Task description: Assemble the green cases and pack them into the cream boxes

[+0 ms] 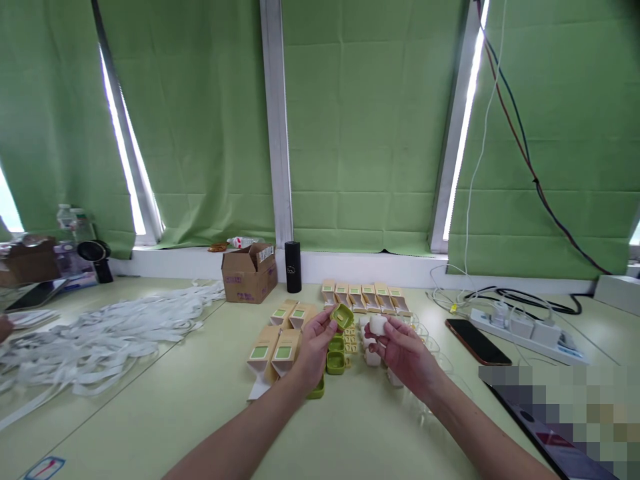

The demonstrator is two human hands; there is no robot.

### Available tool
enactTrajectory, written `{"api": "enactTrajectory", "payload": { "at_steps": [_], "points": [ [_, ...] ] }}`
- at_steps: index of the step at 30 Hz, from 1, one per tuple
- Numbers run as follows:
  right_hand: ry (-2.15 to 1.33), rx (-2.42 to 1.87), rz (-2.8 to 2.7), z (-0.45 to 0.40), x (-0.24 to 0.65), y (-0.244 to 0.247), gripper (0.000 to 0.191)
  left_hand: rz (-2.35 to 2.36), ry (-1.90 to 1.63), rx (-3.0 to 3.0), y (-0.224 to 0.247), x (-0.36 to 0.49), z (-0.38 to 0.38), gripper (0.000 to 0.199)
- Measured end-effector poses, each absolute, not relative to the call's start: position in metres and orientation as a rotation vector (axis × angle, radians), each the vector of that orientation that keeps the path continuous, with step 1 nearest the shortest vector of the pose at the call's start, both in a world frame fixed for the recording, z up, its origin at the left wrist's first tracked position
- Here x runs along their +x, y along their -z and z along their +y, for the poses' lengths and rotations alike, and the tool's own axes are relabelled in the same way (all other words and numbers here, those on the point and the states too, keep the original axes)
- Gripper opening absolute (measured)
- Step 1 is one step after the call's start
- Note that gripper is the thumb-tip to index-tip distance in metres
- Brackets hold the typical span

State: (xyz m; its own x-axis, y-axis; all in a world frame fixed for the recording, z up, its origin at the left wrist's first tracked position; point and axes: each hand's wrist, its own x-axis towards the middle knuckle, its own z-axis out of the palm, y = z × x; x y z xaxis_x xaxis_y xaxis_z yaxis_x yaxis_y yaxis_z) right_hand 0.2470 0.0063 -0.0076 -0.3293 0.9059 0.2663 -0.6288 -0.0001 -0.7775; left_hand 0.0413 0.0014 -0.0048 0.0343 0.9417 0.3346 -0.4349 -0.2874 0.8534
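My left hand [317, 340] grips a small olive-green case [343, 317], its hollow side facing me. In my right hand [403, 343] is a small white rounded block [378, 325], pinched between thumb and fingers. The two things are held a short way apart above the table. Beneath and between my hands, more green cases [335, 363] stand in a column beside small yellow pieces [351, 340]. Several white blocks [372, 358] and clear plastic pieces [431, 343] lie around my right hand, which partly hides them. Left of my left hand sit cardboard boxes with green labels [285, 352].
A row of small cardboard boxes [363, 297] stands behind. White straps [110, 333] spread over the left side, near another person's hand [5, 328]. A brown carton [249, 273] and black cylinder [293, 267] stand at the back. Right: phone [477, 341], power strip [530, 333], tablet [545, 427].
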Motion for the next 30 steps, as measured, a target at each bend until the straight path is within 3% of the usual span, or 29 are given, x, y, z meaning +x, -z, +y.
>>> {"api": "enactTrajectory", "payload": {
  "at_steps": [18, 24, 30],
  "points": [
    [-1.529, -0.438, -1.141, -0.006, 0.244, -0.004, 0.047, 0.655, -1.509, 1.201, 0.005, 0.043, 0.0, 0.059],
    [-1.369, -0.535, -1.158, -0.003, 0.24, 0.003, 0.062, 0.692, -1.513, 1.299, 0.003, 0.045, -0.002, 0.06],
    [-1.296, -0.596, -1.208, 0.003, 0.238, 0.009, 0.054, 0.773, -1.528, 1.447, 0.002, 0.045, -0.002, 0.057]
  ]
}}
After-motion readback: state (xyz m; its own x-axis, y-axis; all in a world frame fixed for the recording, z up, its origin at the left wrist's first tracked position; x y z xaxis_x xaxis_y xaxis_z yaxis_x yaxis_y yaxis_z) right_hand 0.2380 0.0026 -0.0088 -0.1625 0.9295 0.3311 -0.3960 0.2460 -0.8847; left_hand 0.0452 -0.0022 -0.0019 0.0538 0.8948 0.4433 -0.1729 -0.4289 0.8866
